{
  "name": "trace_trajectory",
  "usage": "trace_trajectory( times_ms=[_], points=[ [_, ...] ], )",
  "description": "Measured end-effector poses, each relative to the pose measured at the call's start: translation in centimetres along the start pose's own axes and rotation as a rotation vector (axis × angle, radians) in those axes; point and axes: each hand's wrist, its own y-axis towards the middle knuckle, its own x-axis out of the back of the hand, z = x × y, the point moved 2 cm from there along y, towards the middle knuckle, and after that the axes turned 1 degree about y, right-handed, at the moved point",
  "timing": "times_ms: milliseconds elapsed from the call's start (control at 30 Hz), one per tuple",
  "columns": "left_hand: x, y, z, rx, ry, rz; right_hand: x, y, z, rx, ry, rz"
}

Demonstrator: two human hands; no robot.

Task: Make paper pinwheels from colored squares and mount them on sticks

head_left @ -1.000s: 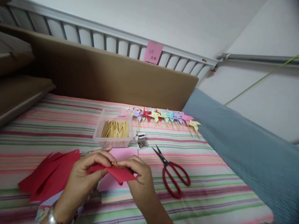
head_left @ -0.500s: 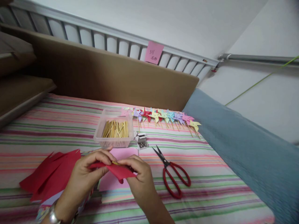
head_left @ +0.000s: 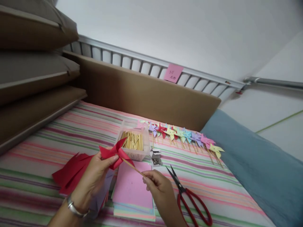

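Observation:
A red paper pinwheel (head_left: 119, 152) with curled blades is pinched in my left hand (head_left: 100, 170), thumb on top of the paper. From its middle a thin wooden stick (head_left: 132, 167) slants down to the right. The stick's lower end sits between the thumb and fingers of my right hand (head_left: 157, 186). Under my hands lies a stack of coloured paper squares, pink paper (head_left: 133, 186) on top. Cut red paper sheets (head_left: 73, 171) lie left of my left wrist, partly over pale purple paper. Scissors with red handles (head_left: 189, 195) rest just right of my right hand.
A clear plastic box (head_left: 146, 142) holds several wooden sticks, with a small open box of metal pins (head_left: 156, 160) beside it. Finished pinwheels (head_left: 184, 135) line the back of the striped cloth (head_left: 78, 135). A brown board (head_left: 142, 97) stands behind; padded brown stacks (head_left: 40, 72) rise at left.
The pinwheel has turned so its curled blades and stick now show. My right hand has slid away to the right along the stick. The camera view has shifted left and up.

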Motion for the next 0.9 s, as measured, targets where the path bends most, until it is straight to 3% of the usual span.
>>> trace_trajectory(
  times_ms=[200,400,600,733,900],
  points=[
    [-0.2,-0.2,-0.5,-0.024,-0.020,0.000,-0.6,0.0,-0.6,-0.045,-0.001,0.029],
    [0.3,0.2,-0.7,-0.063,-0.087,-0.097,0.1,0.3,-1.5,-0.060,-0.217,0.051],
    [0.2,0.0,-1.3,-0.102,-0.065,-0.032,0.4,0.6,-1.8,-0.065,-0.221,-0.001],
    [1.8,0.2,-2.4,-0.333,0.168,-0.136,0.7,0.7,-2.0,-0.078,-0.183,-0.027],
    [3.0,0.0,-3.7,-0.786,0.844,-0.105,0.5,0.5,-2.5,-0.074,-0.168,-0.027]
  ],
)
